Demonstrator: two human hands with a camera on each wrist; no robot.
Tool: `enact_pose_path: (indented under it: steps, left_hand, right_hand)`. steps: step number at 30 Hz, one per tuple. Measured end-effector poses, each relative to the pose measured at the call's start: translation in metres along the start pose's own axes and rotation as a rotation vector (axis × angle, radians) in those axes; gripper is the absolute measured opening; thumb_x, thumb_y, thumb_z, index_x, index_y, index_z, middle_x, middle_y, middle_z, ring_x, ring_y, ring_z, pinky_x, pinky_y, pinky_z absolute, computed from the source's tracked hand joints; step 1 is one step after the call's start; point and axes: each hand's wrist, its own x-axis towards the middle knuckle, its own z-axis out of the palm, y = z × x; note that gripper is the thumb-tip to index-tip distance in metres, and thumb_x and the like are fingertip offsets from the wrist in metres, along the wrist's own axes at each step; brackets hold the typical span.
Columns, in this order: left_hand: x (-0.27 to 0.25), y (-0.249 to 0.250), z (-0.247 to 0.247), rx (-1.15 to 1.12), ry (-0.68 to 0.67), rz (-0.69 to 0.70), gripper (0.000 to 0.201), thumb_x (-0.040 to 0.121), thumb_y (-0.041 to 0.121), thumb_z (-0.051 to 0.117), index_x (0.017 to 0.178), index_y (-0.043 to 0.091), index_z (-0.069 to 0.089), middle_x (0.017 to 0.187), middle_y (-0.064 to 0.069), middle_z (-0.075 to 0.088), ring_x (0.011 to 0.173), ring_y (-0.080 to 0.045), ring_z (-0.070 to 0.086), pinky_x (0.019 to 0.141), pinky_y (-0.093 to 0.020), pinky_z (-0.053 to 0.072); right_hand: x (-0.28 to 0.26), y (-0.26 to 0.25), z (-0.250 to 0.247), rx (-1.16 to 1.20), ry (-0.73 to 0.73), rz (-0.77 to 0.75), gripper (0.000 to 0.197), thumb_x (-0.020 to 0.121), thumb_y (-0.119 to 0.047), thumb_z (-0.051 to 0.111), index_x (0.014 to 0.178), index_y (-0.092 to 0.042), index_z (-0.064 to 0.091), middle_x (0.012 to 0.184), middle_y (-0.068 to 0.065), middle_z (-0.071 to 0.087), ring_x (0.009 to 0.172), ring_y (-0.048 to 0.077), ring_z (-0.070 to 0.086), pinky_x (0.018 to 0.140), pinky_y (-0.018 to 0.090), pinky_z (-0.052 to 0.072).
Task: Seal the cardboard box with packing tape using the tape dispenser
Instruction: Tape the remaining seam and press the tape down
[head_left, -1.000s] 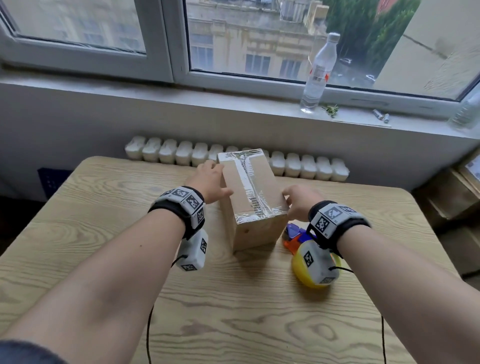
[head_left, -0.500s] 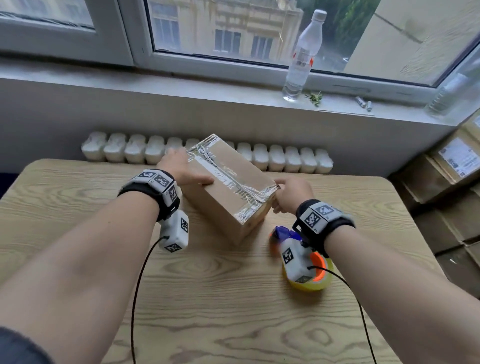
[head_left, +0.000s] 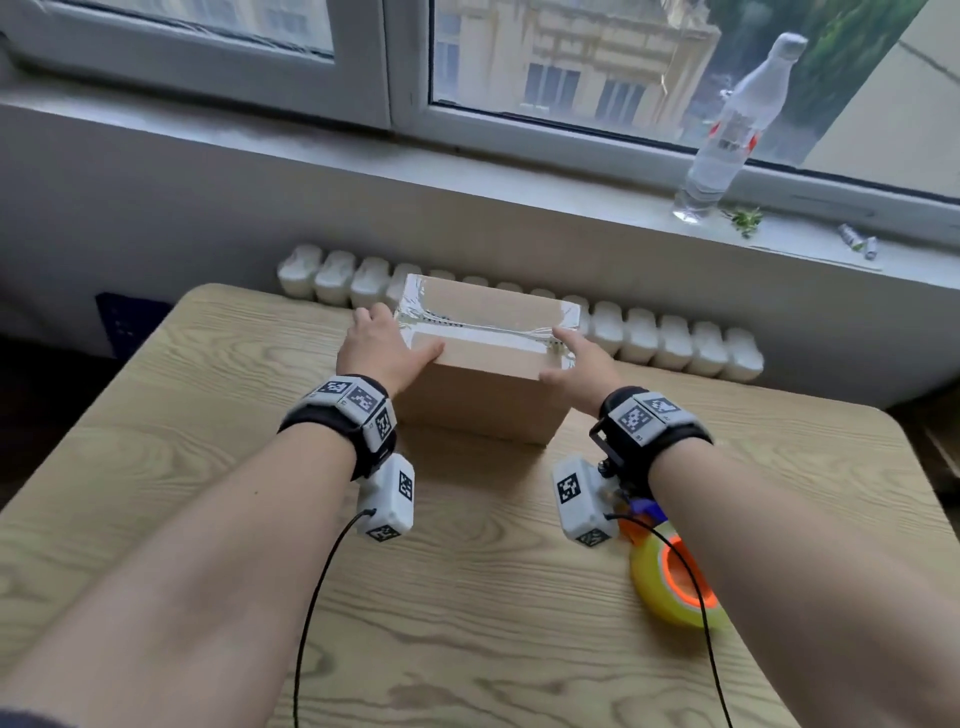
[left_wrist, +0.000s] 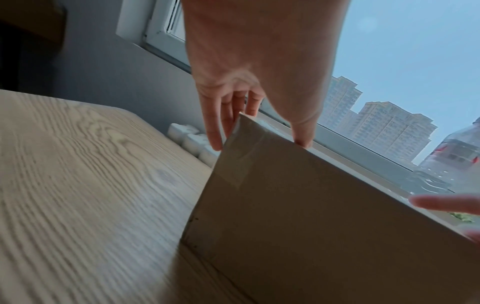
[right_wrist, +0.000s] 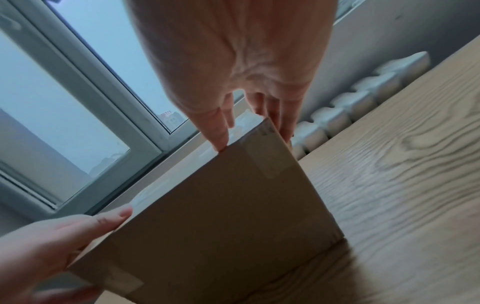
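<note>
**Risk points: box held at both ends, dispenser idle**

1. Left hand (head_left: 382, 345): centre-left of the head view. It grasps the left end of the box (head_left: 485, 402), thumb over the near top edge, fingers (left_wrist: 215, 131) straight down the end face over a tape (head_left: 488, 330) tab. Risk: the fingers may drag on the tab and lift it if they slide instead of letting go cleanly.

2. Box: centre of the frame, standing on the table (head_left: 208, 415), long side toward the person. One tape strip runs along the top seam, wrinkled, with glossy folds at both ends. Risk: the wrinkles probably leave air channels. A further strip laid over them may bridge instead of bond, and the seal may peel.

3. Right hand (head_left: 574, 364): centre-right. It grasps the right end of the box the same way, thumb on the top edge and fingers (right_wrist: 275, 115) down the end face. Risk: uneven pressure from the two hands may skew the box or slide it toward the far table edge.

4. Dispenser (head_left: 675, 577): lower right, lying on the table under the right forearm, well apart from the box, held by neither hand. Risks: the forearm or the wrist-camera cable (head_left: 696, 587) crossing the roll may snag it and drag it toward the right table edge.

5. Bottle (head_left: 727, 140): upper right, on the sill, well apart from the work. No risk expected.
</note>
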Motion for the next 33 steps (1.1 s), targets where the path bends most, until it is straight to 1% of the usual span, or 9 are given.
enact_pose_path:
  steps: [2, 4, 8, 14, 17, 23, 25, 28, 33]
  left_hand:
    - [-0.005, -0.001, -0.001, 0.000, -0.011, -0.006, 0.078, 0.083, 0.055, 0.061, 0.136, 0.003, 0.038, 0.137, -0.017, 0.042, 0.128, -0.033, 0.044, 0.103, -0.041, 0.038]
    - [-0.013, 0.005, -0.002, 0.036, 0.078, 0.044, 0.072, 0.085, 0.049, 0.060, 0.137, 0.004, 0.038, 0.136, -0.017, 0.041, 0.128, -0.033, 0.040, 0.104, -0.041, 0.036]
    - [-0.028, 0.040, 0.002, 0.088, 0.199, 0.301, 0.063, 0.087, 0.036, 0.059, 0.141, 0.009, 0.039, 0.140, -0.013, 0.039, 0.131, -0.030, 0.036, 0.112, -0.040, 0.028]
    - [-0.075, 0.118, 0.040, 0.192, -0.006, 0.692, 0.056, 0.090, 0.026, 0.054, 0.143, 0.017, 0.039, 0.154, -0.006, 0.029, 0.141, -0.025, 0.029, 0.117, -0.037, 0.019]
    - [-0.098, 0.140, 0.070, 0.260, -0.129, 0.804, 0.058, 0.091, 0.028, 0.054, 0.145, 0.017, 0.037, 0.154, -0.006, 0.029, 0.143, -0.022, 0.026, 0.119, -0.034, 0.015]
    - [-0.125, 0.155, 0.130, 0.391, -0.340, 0.785, 0.063, 0.092, 0.037, 0.052, 0.148, 0.019, 0.030, 0.157, -0.007, 0.025, 0.144, -0.024, 0.024, 0.119, -0.037, 0.018]
    - [-0.128, 0.157, 0.146, 0.408, -0.380, 0.750, 0.060, 0.093, 0.038, 0.051, 0.146, 0.017, 0.034, 0.155, -0.007, 0.028, 0.144, -0.024, 0.026, 0.118, -0.037, 0.020]
    - [-0.129, 0.157, 0.161, 0.422, -0.395, 0.695, 0.051, 0.094, 0.036, 0.047, 0.141, 0.016, 0.042, 0.149, -0.007, 0.038, 0.139, -0.024, 0.032, 0.114, -0.038, 0.024]
    - [-0.124, 0.158, 0.175, 0.440, -0.410, 0.630, 0.044, 0.097, 0.031, 0.041, 0.138, 0.015, 0.045, 0.143, -0.006, 0.043, 0.135, -0.024, 0.037, 0.111, -0.040, 0.027]
  right_hand:
    - [-0.004, 0.001, -0.001, -0.001, 0.012, -0.018, 0.064, 0.090, -0.013, 0.058, 0.149, -0.015, 0.030, 0.153, 0.008, 0.035, 0.139, 0.022, 0.036, 0.110, 0.027, 0.029]
    - [-0.010, 0.006, -0.008, -0.002, 0.035, -0.022, 0.062, 0.092, -0.017, 0.056, 0.148, -0.016, 0.031, 0.153, 0.006, 0.036, 0.140, 0.021, 0.034, 0.112, 0.028, 0.028]
    - [-0.029, 0.027, -0.030, -0.040, 0.098, 0.001, 0.054, 0.094, -0.019, 0.054, 0.146, -0.017, 0.038, 0.149, 0.006, 0.041, 0.138, 0.022, 0.038, 0.110, 0.029, 0.030]
    - [-0.062, 0.087, -0.061, -0.095, 0.085, 0.128, 0.046, 0.092, -0.018, 0.055, 0.138, -0.020, 0.049, 0.141, 0.006, 0.051, 0.128, 0.023, 0.048, 0.101, 0.029, 0.038]
    - [-0.073, 0.124, -0.066, -0.104, 0.098, 0.211, 0.044, 0.090, -0.014, 0.056, 0.133, -0.020, 0.054, 0.138, 0.007, 0.054, 0.126, 0.023, 0.050, 0.098, 0.027, 0.039]
    - [-0.083, 0.189, -0.051, -0.138, -0.010, 0.414, 0.047, 0.080, -0.022, 0.064, 0.127, -0.023, 0.058, 0.130, 0.005, 0.060, 0.117, 0.023, 0.058, 0.092, 0.030, 0.046]
    - [-0.083, 0.202, -0.044, -0.159, -0.110, 0.456, 0.055, 0.076, -0.029, 0.071, 0.129, -0.023, 0.057, 0.127, 0.003, 0.062, 0.114, 0.023, 0.060, 0.087, 0.031, 0.048]
    - [-0.080, 0.214, -0.036, -0.271, -0.241, 0.440, 0.064, 0.072, -0.031, 0.079, 0.130, -0.021, 0.056, 0.128, 0.002, 0.061, 0.118, 0.022, 0.057, 0.090, 0.030, 0.047]
    - [-0.065, 0.224, -0.017, -0.416, -0.286, 0.383, 0.039, 0.068, -0.018, 0.076, 0.105, -0.015, 0.064, 0.104, 0.006, 0.068, 0.097, 0.027, 0.064, 0.080, 0.032, 0.054]
